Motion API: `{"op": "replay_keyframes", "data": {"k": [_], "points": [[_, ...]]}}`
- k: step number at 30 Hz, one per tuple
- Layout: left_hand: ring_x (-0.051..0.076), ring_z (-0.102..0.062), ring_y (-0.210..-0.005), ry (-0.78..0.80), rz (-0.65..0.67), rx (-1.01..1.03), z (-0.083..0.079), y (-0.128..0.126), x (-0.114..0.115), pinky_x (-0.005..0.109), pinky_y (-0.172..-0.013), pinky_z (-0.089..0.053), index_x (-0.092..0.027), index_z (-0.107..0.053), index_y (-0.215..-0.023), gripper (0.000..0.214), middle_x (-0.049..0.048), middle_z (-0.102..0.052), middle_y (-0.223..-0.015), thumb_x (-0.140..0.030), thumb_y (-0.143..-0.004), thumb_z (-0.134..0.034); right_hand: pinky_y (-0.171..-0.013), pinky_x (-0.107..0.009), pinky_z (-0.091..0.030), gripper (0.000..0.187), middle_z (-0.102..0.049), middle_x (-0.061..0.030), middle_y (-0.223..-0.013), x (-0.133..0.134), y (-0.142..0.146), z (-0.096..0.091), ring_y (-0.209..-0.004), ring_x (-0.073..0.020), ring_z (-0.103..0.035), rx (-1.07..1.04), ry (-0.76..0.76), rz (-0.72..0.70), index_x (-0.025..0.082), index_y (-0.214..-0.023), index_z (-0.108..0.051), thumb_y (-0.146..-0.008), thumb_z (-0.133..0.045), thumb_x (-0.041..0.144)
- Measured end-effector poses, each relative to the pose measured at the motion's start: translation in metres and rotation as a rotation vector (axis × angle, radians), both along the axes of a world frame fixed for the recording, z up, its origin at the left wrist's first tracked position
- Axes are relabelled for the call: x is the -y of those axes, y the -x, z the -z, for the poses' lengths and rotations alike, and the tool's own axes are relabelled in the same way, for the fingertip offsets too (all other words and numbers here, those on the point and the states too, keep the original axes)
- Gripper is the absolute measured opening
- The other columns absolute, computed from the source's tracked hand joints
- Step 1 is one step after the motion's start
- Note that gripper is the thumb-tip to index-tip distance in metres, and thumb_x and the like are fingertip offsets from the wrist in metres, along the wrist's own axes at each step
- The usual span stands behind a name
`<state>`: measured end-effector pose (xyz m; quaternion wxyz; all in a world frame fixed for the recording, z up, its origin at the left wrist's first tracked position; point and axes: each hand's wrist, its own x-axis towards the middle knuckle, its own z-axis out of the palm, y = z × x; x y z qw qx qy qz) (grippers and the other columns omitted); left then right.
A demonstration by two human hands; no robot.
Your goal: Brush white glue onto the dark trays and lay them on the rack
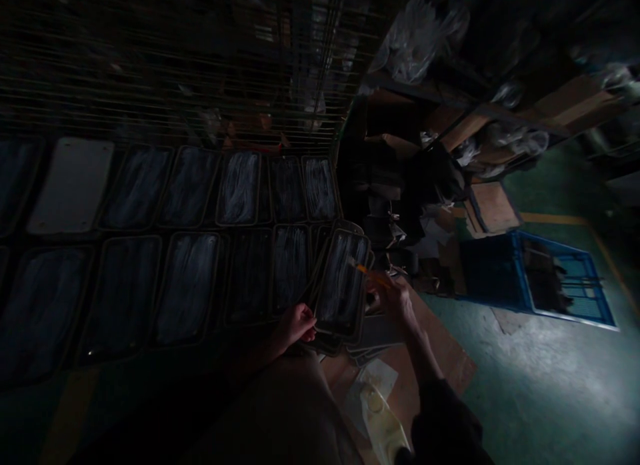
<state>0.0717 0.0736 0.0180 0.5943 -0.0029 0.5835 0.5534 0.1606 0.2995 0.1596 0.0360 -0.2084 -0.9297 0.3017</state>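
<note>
The scene is very dark. My left hand [296,324] grips the lower left edge of a dark rectangular panel [343,285] that has a pale rim and whitish streaks across its face. The panel lies on top of a small stack of similar panels. My right hand [395,297] holds a brush with an orange handle [367,270], its tip resting on the upper part of the panel. My dark sleeve runs down to the lower right.
Two rows of similar streaked panels [187,285] lie across a rack to the left, one pale panel [73,185] among them. Wire shelving rises behind. A blue crate [537,278], cardboard pieces and shelves with plastic bags stand on the right over a green floor.
</note>
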Motion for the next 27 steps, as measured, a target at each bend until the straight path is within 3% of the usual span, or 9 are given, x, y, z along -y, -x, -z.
{"op": "replay_keyframes", "data": {"k": [3, 6, 9, 14, 21, 27], "points": [[0.011, -0.061, -0.040, 0.035, 0.019, 0.037, 0.001, 0.000, -0.002, 0.017, -0.040, -0.046, -0.017, -0.046, -0.079, 0.027, -0.0034, -0.062, -0.050, -0.025, -0.075, -0.072, -0.064, -0.025, -0.047, 0.034, -0.068, -0.0091, -0.092, -0.016, 0.021, 0.015, -0.078, -0.0181, -0.065, -0.027, -0.133, 0.005, 0.017, -0.120, -0.059, -0.097, -0.036, 0.025], [0.013, -0.063, -0.042, 0.058, 0.000, 0.095, 0.000, 0.000, -0.004, 0.018, -0.043, -0.049, -0.017, -0.048, -0.079, 0.028, -0.0036, -0.061, -0.050, -0.026, -0.074, -0.073, -0.060, -0.025, -0.046, 0.036, -0.067, -0.0091, -0.090, -0.008, 0.016, 0.029, -0.074, -0.0179, -0.064, 0.004, -0.138, -0.027, 0.016, -0.119, -0.059, -0.095, -0.033, 0.020], [0.014, -0.065, -0.046, 0.046, -0.028, 0.133, -0.003, 0.000, -0.003, 0.021, -0.047, -0.053, -0.016, -0.049, -0.078, 0.027, -0.0018, -0.063, -0.052, -0.027, -0.074, -0.073, -0.057, -0.023, -0.044, 0.036, -0.067, -0.0069, -0.084, 0.019, -0.012, 0.031, -0.068, -0.0160, -0.062, 0.052, -0.116, -0.062, 0.017, -0.118, -0.059, -0.093, -0.034, 0.016], [0.016, -0.067, -0.050, 0.028, -0.045, 0.136, -0.013, 0.002, 0.003, 0.024, -0.053, -0.055, -0.014, -0.052, -0.079, 0.022, 0.0006, -0.065, -0.056, -0.026, -0.076, -0.071, -0.058, -0.021, -0.044, 0.036, -0.066, -0.0046, -0.084, 0.075, -0.064, 0.018, -0.066, -0.0133, -0.060, 0.155, 0.013, -0.082, 0.021, -0.121, -0.056, -0.094, -0.034, 0.015], [0.015, -0.066, -0.048, 0.048, -0.042, 0.132, -0.011, -0.001, 0.001, 0.024, -0.051, -0.054, -0.015, -0.051, -0.077, 0.015, -0.0013, -0.063, -0.054, -0.018, -0.080, -0.065, -0.062, -0.025, -0.049, 0.031, -0.067, -0.0035, -0.083, 0.133, -0.088, 0.016, -0.073, -0.0179, -0.066, 0.171, 0.241, 0.116, 0.027, -0.125, -0.053, -0.098, -0.037, 0.026], [0.014, -0.063, -0.044, 0.053, -0.041, 0.099, -0.008, -0.002, -0.002, 0.024, -0.047, -0.053, -0.015, -0.050, -0.075, 0.014, -0.0027, -0.062, -0.054, -0.014, -0.080, -0.063, -0.064, -0.028, -0.056, 0.026, -0.068, -0.0032, -0.080, 0.149, -0.097, 0.033, -0.071, -0.0182, -0.068, 0.003, 0.369, 0.372, 0.025, -0.113, -0.058, -0.097, -0.038, 0.032]]}}
